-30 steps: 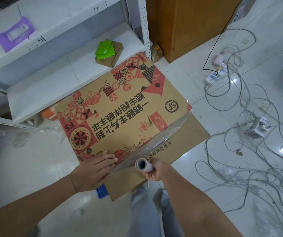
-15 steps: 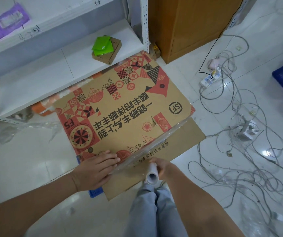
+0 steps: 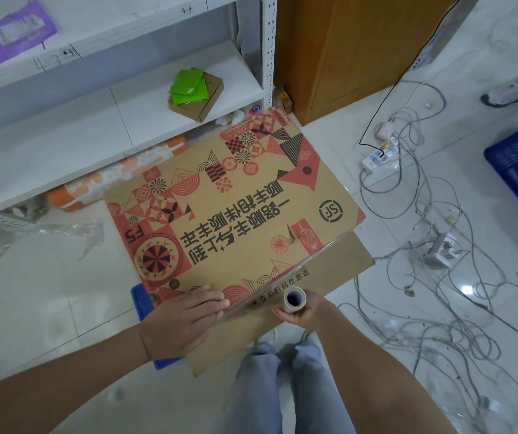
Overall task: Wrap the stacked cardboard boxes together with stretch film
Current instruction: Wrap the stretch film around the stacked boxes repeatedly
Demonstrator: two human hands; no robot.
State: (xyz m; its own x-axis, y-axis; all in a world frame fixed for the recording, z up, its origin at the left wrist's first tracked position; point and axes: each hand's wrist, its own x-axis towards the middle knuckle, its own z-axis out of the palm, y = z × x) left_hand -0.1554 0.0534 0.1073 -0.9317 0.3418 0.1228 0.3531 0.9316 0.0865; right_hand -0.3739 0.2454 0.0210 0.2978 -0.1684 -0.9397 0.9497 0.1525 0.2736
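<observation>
On the floor in front of the shelf, the stacked cardboard boxes (image 3: 236,214) lie flat, printed face up, a plainer sheet jutting out beneath on the near right. Across their near-right edge a strip of stretch film (image 3: 286,277) runs taut, its long axis slanting from the far right corner down toward the person. At its near end the left hand (image 3: 185,321) presses flat, fingers straight, pinning the film to the top box. Just right of it, the right hand (image 3: 301,314) curls round the film roll (image 3: 294,300), whose core stands nearly upright. That roll-side grip looks best placed to carry the film round the near edge.
</observation>
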